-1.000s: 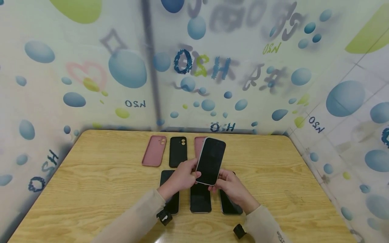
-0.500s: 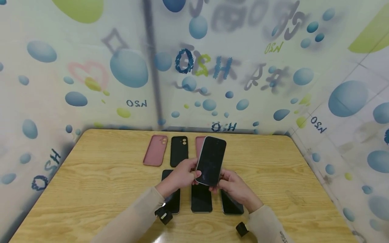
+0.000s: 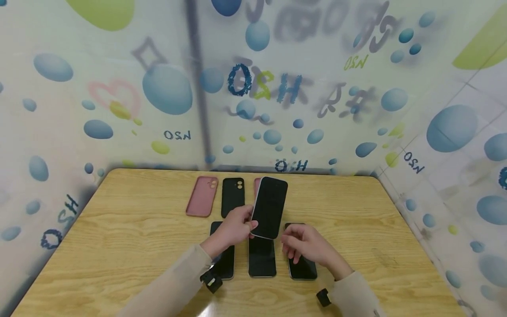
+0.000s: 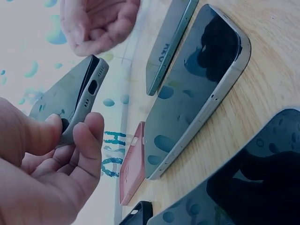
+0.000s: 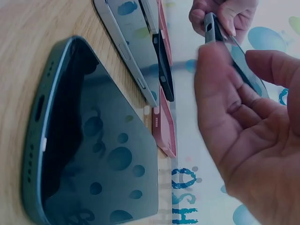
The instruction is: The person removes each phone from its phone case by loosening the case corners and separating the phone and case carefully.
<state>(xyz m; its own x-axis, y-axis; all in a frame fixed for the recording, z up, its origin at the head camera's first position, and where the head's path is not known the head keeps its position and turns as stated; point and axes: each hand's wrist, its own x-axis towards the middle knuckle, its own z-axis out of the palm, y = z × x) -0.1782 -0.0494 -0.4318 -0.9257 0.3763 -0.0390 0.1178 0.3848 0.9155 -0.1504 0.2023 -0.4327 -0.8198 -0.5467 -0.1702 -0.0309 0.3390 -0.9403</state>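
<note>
In the head view my left hand grips the lower left edge of a black-screened phone, tilted above the table. The left wrist view shows this phone in a pale grey case, with a dark gap between screen and rim near one corner; thumb and fingers pinch the case's bottom end. My right hand is off the held phone, its fingers loosely bent around nothing. It hovers over the right-hand phone on the table, whose greenish frame appears in the right wrist view.
Two more phones, a middle one and a left one, lie screen up on the wooden table. Behind them lie a pink phone case and a black case. Another pink case is mostly hidden behind the held phone.
My right hand has let go of the phone's lower right corner and moved right and slightly down. My left hand still holds the phone, which has shifted a little left.
</note>
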